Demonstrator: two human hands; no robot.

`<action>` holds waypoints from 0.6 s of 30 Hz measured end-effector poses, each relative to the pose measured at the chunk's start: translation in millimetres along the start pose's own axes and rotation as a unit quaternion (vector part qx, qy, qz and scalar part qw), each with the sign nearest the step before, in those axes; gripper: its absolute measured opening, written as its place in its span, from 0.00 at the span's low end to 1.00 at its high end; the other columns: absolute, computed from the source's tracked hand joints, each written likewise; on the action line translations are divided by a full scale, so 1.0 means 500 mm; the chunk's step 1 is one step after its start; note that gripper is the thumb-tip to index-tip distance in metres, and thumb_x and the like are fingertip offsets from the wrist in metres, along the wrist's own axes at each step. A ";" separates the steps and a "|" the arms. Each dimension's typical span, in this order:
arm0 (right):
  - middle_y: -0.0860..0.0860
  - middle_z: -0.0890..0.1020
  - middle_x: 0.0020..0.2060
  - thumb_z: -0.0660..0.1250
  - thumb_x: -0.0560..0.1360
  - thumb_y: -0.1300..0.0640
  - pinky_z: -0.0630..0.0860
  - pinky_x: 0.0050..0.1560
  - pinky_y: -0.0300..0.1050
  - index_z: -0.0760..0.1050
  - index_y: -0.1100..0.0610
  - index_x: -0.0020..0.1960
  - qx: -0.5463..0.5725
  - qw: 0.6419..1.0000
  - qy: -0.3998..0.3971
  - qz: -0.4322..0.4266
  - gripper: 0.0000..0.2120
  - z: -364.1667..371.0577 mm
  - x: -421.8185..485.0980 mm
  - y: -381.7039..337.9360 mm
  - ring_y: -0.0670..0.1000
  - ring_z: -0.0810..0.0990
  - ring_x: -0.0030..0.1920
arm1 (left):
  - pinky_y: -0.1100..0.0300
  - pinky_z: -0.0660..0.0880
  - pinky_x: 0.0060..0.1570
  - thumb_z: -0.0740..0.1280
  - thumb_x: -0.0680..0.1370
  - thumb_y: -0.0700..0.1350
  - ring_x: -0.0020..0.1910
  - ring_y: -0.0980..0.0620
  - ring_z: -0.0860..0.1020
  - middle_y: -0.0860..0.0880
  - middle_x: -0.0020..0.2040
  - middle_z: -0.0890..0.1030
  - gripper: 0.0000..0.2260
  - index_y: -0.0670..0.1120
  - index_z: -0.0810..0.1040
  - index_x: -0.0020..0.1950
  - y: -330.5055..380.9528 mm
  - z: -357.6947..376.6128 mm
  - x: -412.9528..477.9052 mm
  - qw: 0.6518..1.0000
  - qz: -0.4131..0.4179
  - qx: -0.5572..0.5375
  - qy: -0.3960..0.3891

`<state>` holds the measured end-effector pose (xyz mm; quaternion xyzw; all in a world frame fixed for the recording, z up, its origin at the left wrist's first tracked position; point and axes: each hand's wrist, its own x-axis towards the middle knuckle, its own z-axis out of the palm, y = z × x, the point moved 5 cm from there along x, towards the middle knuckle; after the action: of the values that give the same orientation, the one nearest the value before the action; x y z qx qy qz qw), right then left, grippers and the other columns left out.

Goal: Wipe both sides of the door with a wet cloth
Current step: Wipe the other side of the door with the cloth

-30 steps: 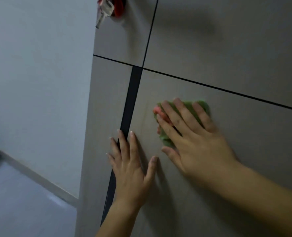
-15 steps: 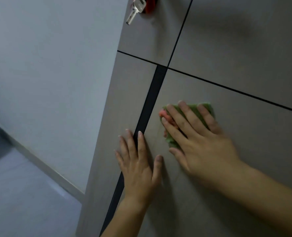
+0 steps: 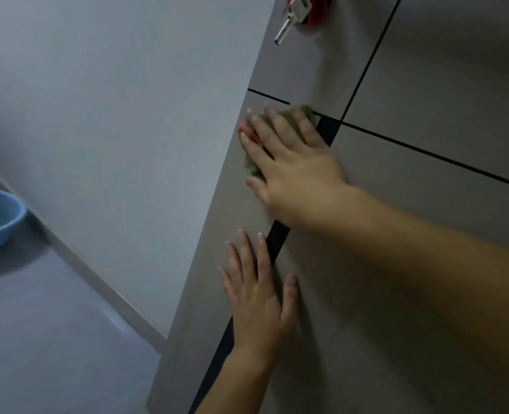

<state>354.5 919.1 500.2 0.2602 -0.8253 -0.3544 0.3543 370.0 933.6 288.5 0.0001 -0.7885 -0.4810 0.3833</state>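
The grey-brown door (image 3: 426, 85) with thin black grooves fills the right of the view. My right hand (image 3: 292, 162) presses a green and pink cloth (image 3: 251, 168) flat against the door near its left edge, just below the horizontal groove. Most of the cloth is hidden under my fingers. Lower down, my left hand (image 3: 259, 300) rests flat on the door with fingers spread, across the wide black vertical strip (image 3: 277, 237).
A key with a red tag (image 3: 295, 16) hangs from the door at the top. A blue basin (image 3: 8, 222) holding water stands on the grey floor at far left. A white wall and skirting run behind the door's edge.
My right hand has slid the cloth left across the black strip to the door's edge. My left hand stayed flat on the door. The view has shifted left, revealing the basin.
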 end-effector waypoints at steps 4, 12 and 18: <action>0.55 0.35 0.82 0.39 0.84 0.39 0.25 0.75 0.59 0.36 0.54 0.83 -0.008 1.000 0.002 0.011 0.33 -0.010 0.044 0.002 0.58 0.30 0.80 | 0.37 0.39 0.79 0.48 0.81 0.65 0.82 0.50 0.33 0.56 0.83 0.34 0.33 0.62 0.33 0.81 0.000 -0.004 0.001 1.000 0.004 0.003 0.000; 0.54 0.34 0.80 0.33 0.82 0.40 0.29 0.78 0.59 0.36 0.52 0.82 -0.018 0.999 -0.017 -0.032 0.32 0.024 -0.061 -0.010 0.57 0.30 0.80 | 0.35 0.50 0.79 0.51 0.83 0.60 0.83 0.50 0.39 0.53 0.85 0.39 0.31 0.55 0.45 0.84 -0.025 -0.025 -0.011 0.998 0.045 0.030 -0.024; 0.54 0.36 0.82 0.35 0.82 0.38 0.25 0.77 0.58 0.37 0.53 0.83 0.012 0.999 -0.028 -0.029 0.34 0.017 0.005 -0.014 0.56 0.29 0.80 | 0.39 0.62 0.77 0.53 0.82 0.56 0.83 0.50 0.54 0.51 0.84 0.55 0.28 0.51 0.54 0.82 -0.018 -0.062 0.006 0.999 0.026 -0.033 0.009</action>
<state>347.6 916.6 491.3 0.2781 -0.8313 -0.3612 0.3179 383.4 904.1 290.8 -0.0284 -0.7684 -0.4968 0.4024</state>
